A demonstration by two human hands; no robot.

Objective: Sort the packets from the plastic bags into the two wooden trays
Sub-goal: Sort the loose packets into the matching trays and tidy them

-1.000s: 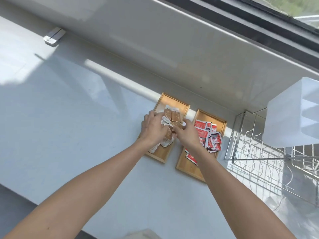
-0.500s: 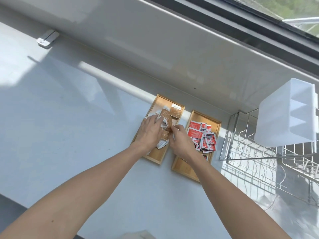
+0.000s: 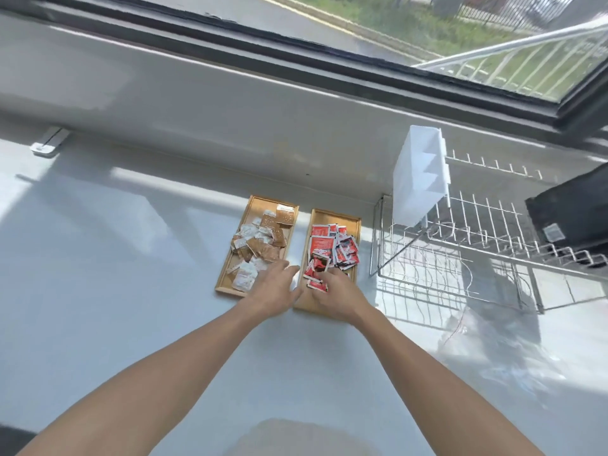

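Two wooden trays lie side by side on the white counter. The left tray (image 3: 256, 205) holds several brown and white packets (image 3: 260, 246). In the right tray (image 3: 335, 214) lies a heap of red packets (image 3: 332, 251). My left hand (image 3: 274, 291) hovers over the near right corner of the left tray, fingers spread and holding nothing. My right hand (image 3: 339, 292) is over the near end of the right tray, its bent fingertips touching the nearest red packets without lifting any. No plastic bag is clearly visible.
A wire dish rack (image 3: 460, 258) stands right of the trays, with a white plastic divider box (image 3: 418, 185) on its far left corner and a black object (image 3: 572, 212) at its right. The window sill wall (image 3: 230, 110) rises behind the trays.
Both hands have left the brown packets in the left tray and pulled back toward me and to the right. The right hand now sits on the red packets. The view has tilted up.
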